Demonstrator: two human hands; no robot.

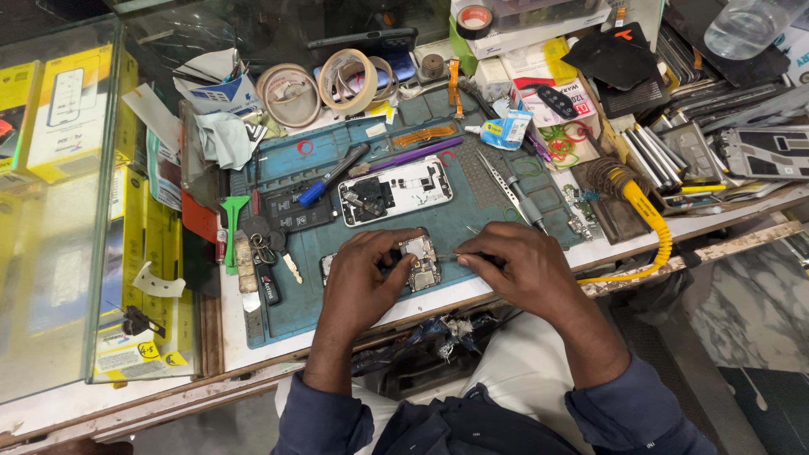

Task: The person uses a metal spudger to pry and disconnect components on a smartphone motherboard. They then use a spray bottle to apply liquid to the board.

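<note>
My left hand (pixel 364 282) presses down on a small phone circuit board (pixel 420 261) at the near edge of a blue work mat (pixel 472 211). From the right, my right hand (pixel 516 263) grips a thin metal tool (pixel 447 255) whose tip touches the board. Just beyond my hands an opened phone body (pixel 396 190) lies face up on the mat with its insides showing. A black flat part (pixel 297 211) rests to its left.
Tweezers (pixel 510 190), a blue-tipped pen (pixel 333 174), a purple stick (pixel 417 154) and a green pry tool (pixel 232 227) lie about the mat. Tape rolls (pixel 347 80) stand behind. A yellow-handled soldering iron (pixel 645 215) rests right, and a glass case (pixel 59 211) left.
</note>
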